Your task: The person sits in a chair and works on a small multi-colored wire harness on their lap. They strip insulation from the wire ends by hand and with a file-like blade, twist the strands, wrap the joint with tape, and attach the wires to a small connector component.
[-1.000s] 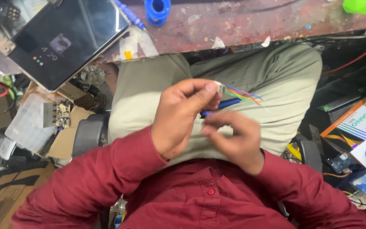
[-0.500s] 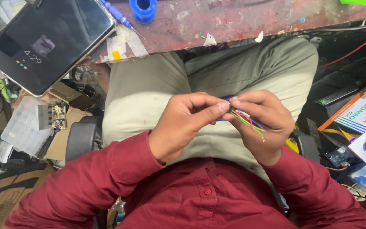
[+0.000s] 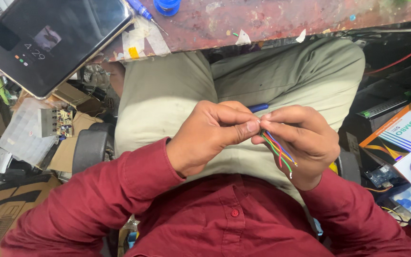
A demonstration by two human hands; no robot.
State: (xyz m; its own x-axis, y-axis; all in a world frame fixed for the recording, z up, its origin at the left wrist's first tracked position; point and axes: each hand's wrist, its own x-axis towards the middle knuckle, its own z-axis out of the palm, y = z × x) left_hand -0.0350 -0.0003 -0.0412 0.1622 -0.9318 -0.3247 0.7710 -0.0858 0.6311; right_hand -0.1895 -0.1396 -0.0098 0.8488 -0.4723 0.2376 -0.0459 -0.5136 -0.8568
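Over my lap, my left hand (image 3: 210,135) and my right hand (image 3: 303,143) meet fingertip to fingertip. Between them they pinch a small bundle of thin coloured wires (image 3: 278,153), red, green, blue and orange, whose loose ends trail down across my right palm. A blue pen-like object (image 3: 259,108) lies on my thigh just behind the hands, mostly hidden by them. My sleeves are dark red and my trousers are pale khaki.
A worn reddish workbench (image 3: 272,19) runs along the top, with a blue-handled screwdriver (image 3: 141,10) and a blue tape roll (image 3: 167,5) on it. A dark tablet (image 3: 48,40) overhangs its left end. Circuit boards and boxes clutter the floor at left; an orange-edged carton (image 3: 405,131) is at right.
My hands have come together from apart, and the wire bundle now hangs from my right fingers instead of sticking out to the right of my left hand. The view has shifted slightly.
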